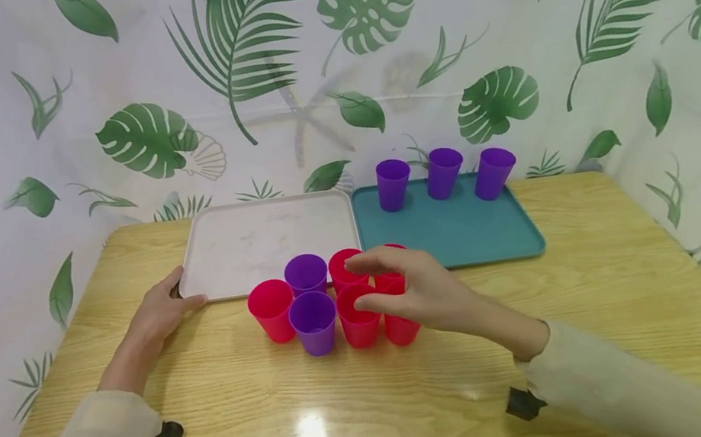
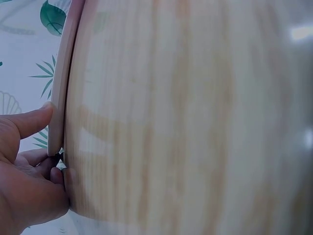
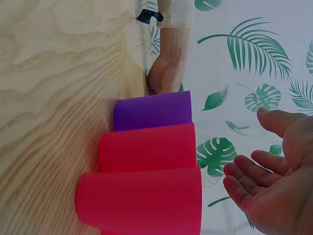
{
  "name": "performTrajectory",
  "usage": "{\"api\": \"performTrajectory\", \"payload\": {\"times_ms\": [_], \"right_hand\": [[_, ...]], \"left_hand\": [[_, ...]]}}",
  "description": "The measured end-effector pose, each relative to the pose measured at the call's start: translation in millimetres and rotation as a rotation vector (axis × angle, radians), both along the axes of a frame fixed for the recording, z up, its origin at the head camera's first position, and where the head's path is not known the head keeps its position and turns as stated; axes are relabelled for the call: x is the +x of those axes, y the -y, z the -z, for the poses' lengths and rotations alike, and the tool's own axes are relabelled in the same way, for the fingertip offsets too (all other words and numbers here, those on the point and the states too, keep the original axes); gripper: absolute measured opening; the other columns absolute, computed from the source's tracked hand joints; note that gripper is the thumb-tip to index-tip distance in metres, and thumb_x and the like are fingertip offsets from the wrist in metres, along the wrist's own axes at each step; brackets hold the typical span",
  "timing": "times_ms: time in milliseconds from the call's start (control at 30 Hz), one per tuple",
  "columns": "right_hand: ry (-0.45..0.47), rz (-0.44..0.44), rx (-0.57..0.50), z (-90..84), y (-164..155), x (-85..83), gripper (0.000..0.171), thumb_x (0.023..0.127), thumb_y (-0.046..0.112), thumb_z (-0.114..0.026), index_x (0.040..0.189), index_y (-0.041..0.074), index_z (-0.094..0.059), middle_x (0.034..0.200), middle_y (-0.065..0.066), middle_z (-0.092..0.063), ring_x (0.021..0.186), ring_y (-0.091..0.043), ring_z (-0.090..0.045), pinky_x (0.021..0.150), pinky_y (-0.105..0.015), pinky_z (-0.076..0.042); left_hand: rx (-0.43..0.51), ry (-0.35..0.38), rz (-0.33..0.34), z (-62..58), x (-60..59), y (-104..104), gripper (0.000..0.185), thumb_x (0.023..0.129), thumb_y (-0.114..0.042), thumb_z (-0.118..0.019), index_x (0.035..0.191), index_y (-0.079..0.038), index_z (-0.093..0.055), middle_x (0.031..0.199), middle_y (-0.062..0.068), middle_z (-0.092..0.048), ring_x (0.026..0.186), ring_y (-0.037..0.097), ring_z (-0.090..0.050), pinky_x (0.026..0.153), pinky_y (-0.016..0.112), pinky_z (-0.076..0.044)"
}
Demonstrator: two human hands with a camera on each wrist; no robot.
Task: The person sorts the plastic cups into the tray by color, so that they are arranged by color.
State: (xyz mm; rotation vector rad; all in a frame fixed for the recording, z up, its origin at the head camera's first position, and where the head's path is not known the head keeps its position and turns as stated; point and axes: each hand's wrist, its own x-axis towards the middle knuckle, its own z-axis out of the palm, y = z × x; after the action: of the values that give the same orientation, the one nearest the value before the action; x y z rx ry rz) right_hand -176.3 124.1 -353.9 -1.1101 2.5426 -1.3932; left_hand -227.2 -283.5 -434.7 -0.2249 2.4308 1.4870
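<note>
Evidently the person had the two hands on different jobs. At its near left corner, the left hand (image 1: 157, 309) held the white tray (image 1: 270, 239), thumb laid on the rim and the other fingers curled in against the corner; how far under they reached, I couldn't tell. That hold looked to me like a way of keeping the tray from sliding.

Meanwhile the right hand (image 1: 428, 290) hung over the right end of a cluster of plastic tumblers, thumb and fingers parted wide and gently bent, gripping nothing. From its own wrist view it sat above the rims, apart from them, a gap I judged roomy enough to take a tumbler from the top.

Seven tumblers stood upright on the wooden table (image 1: 232, 424), mouths up, just in front of the trays and between the arms, probably so that either hand could reach. One red tumbler (image 1: 272, 311) stood at the left end, then a pair of purple tumblers (image 1: 314, 325), then four red tumblers (image 1: 361, 325) partly hidden by the right hand. Three more purple cups (image 1: 445, 173) stood spaced in a row along the far edge of the teal tray (image 1: 452, 240), apparently leaving its nearer part free.
</note>
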Motion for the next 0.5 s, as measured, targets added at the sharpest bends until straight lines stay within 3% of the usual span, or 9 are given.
{"api": "performTrajectory", "payload": {"times_ms": [300, 500], "right_hand": [[-0.033, -0.066, 0.065, 2.4, 26, -5.3, 0.051, 0.088, 0.013, -0.084, 0.134, 0.002, -0.065, 0.127, -0.011, -0.07, 0.12, -0.03, -0.065, 0.1, -0.045, -0.055], [-0.01, -0.053, 0.109, 9.4, 32, -8.3, 0.052, 0.09, 0.015, -0.082, 0.135, -0.001, -0.063, 0.128, -0.014, -0.069, 0.121, -0.031, -0.064, 0.105, -0.048, -0.051]], "left_hand": [[-0.023, -0.007, 0.003, -0.5, 0.1, 1, 0.088, 0.105, -0.018, -0.062, 0.165, -0.008, 0.002, 0.17, 0.021, 0.002, 0.156, 0.04, -0.004, 0.125, 0.053, -0.014], [-0.012, -0.006, 0.004, -0.5, 1.0, 0, 0.089, 0.104, -0.018, -0.062, 0.165, -0.008, 0.002, 0.17, 0.021, 0.003, 0.156, 0.04, -0.003, 0.125, 0.053, -0.015]]}}
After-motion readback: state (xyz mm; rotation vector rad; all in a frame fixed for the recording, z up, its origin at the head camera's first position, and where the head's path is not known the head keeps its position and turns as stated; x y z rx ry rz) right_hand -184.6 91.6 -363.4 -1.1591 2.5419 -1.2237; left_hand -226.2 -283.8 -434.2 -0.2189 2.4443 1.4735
